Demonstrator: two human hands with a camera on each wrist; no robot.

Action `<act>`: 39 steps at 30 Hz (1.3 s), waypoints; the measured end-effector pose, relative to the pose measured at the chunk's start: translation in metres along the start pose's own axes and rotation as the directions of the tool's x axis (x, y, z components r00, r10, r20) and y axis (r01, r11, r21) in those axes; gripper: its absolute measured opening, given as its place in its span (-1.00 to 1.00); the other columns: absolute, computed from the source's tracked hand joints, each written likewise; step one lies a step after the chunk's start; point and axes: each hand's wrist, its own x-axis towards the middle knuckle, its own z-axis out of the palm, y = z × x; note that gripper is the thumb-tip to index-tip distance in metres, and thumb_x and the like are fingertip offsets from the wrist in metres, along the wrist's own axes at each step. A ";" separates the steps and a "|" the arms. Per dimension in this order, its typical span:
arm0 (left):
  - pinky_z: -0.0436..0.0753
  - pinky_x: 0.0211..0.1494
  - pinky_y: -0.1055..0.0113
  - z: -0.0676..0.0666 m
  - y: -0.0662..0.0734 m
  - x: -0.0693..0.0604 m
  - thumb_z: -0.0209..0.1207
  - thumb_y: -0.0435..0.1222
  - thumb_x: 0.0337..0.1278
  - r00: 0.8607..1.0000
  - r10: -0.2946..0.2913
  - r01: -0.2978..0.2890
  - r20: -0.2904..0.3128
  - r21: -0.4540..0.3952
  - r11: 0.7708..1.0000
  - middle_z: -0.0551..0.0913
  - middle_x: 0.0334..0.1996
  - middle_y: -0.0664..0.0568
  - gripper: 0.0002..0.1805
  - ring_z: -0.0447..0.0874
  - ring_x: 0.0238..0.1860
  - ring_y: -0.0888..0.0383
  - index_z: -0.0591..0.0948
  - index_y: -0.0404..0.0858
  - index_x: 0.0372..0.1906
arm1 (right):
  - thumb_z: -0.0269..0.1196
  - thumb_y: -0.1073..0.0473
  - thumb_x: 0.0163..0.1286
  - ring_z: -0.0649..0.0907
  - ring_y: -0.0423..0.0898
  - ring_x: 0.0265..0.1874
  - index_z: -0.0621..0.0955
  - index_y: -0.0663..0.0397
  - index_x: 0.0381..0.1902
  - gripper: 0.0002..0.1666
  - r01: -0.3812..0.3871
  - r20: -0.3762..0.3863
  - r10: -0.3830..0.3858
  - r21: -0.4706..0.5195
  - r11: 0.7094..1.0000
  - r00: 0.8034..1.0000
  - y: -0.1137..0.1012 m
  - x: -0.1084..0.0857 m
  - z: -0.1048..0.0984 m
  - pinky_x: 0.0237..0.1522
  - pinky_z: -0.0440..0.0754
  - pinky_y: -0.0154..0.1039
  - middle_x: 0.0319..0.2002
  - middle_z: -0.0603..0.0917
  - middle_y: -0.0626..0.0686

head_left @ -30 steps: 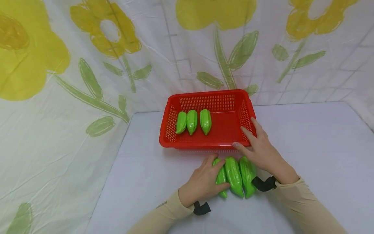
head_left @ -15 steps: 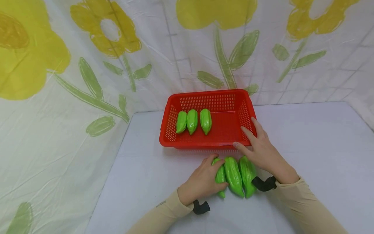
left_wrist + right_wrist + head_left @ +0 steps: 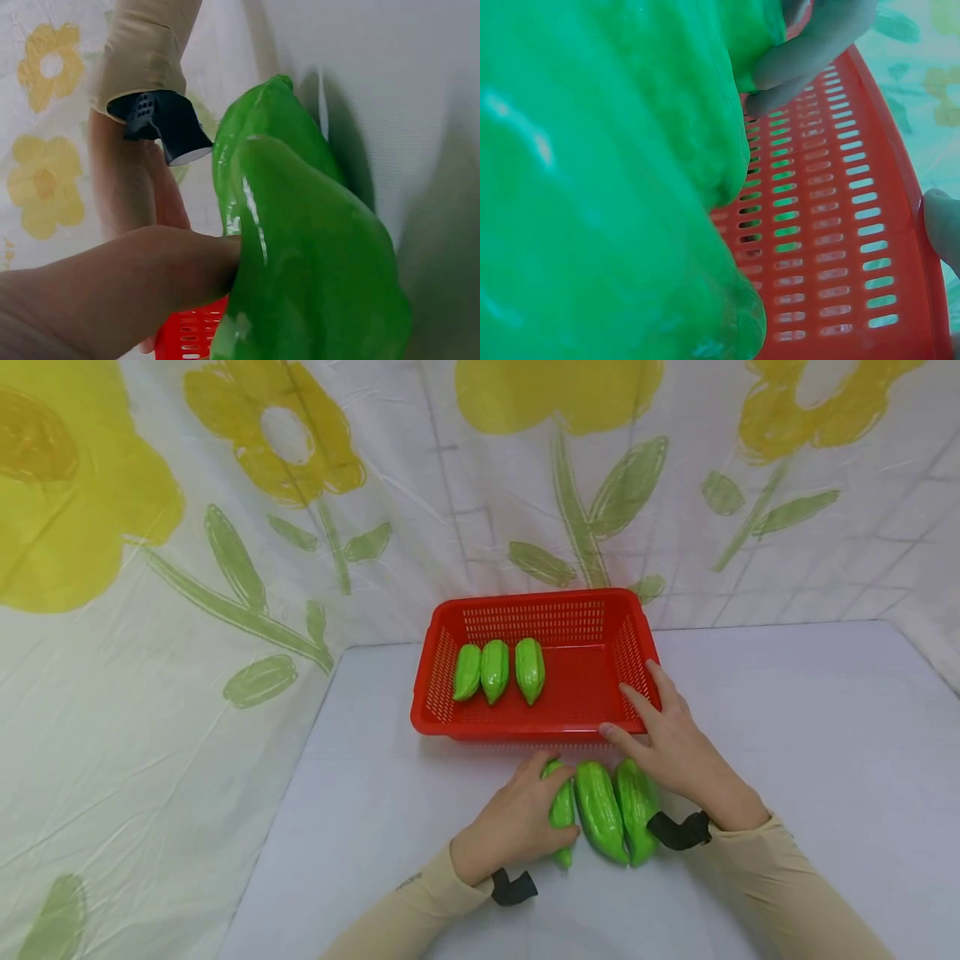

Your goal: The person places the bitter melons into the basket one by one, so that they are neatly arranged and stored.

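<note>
My left hand (image 3: 513, 822) pinches a green ridged vegetable (image 3: 562, 814), glossy and tapered, at the left of a row on the table. In the left wrist view the thumb (image 3: 187, 262) presses on its side. Two similar vegetables lie touching just right of it, one (image 3: 602, 814) in the middle and one (image 3: 637, 814) partly under my right wrist. My right hand (image 3: 675, 743) grips the front right corner of the red basket (image 3: 517, 729), thumb at the front rim, fingers over the right side. The undersides of the left fingers are hidden.
Inside the basket three green vegetables (image 3: 495, 672) lie at the left; its right part is bare. A white cloth (image 3: 375, 810) covers the table. Behind stands a flower-printed curtain (image 3: 420, 510). Each wrist carries a black camera mount (image 3: 513, 887).
My left hand has shifted slightly left with its vegetable, widening the gap to the middle one. The right hand stays on the basket corner.
</note>
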 end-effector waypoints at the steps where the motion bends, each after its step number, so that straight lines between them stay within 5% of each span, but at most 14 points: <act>1: 0.65 0.31 0.06 -0.001 0.000 0.000 0.48 -0.04 0.11 1.000 0.004 -0.004 -0.002 -0.004 1.000 0.30 0.52 -0.08 -0.20 0.39 0.47 -0.02 0.49 -0.10 0.46 | 0.24 -0.26 0.49 0.09 0.52 0.52 0.26 0.34 0.57 0.00 0.002 -0.001 -0.002 0.000 1.000 1.000 0.000 0.000 0.000 0.17 0.51 0.51 0.67 -0.22 0.32; 18: 0.61 0.35 0.19 -0.026 0.011 -0.014 0.46 0.04 0.15 0.994 0.111 -0.110 0.008 -0.090 0.990 0.30 0.51 0.07 -0.18 0.44 0.39 0.12 0.45 0.01 0.51 | 0.26 -0.26 0.48 0.11 0.52 0.52 0.29 0.32 0.56 -0.01 0.008 0.000 -0.008 -0.006 1.000 1.000 -0.002 0.001 0.002 0.15 0.53 0.50 0.66 -0.19 0.33; 24: 0.64 0.27 0.28 -0.047 0.014 -0.014 0.47 0.02 0.15 0.984 0.179 -0.175 0.015 -0.142 0.974 0.27 0.51 0.13 -0.22 0.49 0.33 0.14 0.47 0.06 0.47 | 0.26 -0.26 0.48 0.09 0.51 0.53 0.28 0.31 0.57 0.00 -0.004 -0.001 0.004 -0.001 1.000 1.000 0.000 0.000 0.001 0.16 0.53 0.49 0.67 -0.20 0.31; 32: 0.67 0.27 0.21 -0.080 0.016 -0.003 0.46 0.00 0.16 0.981 0.192 -0.193 -0.024 -0.137 0.972 0.26 0.53 0.10 -0.19 0.45 0.41 0.07 0.44 0.01 0.51 | 0.25 -0.27 0.49 0.11 0.51 0.52 0.29 0.30 0.57 -0.01 -0.004 -0.003 0.004 0.001 1.000 1.000 0.001 0.000 0.001 0.14 0.55 0.49 0.67 -0.19 0.31; 39: 0.69 0.25 0.17 -0.106 0.010 0.020 0.45 0.04 0.17 0.987 0.145 -0.149 -0.070 -0.058 0.987 0.27 0.55 0.02 -0.17 0.48 0.40 0.04 0.43 -0.05 0.52 | 0.26 -0.26 0.48 0.11 0.51 0.52 0.30 0.31 0.56 -0.02 0.002 -0.006 -0.002 -0.003 1.000 1.000 0.000 0.001 -0.001 0.15 0.56 0.47 0.67 -0.18 0.32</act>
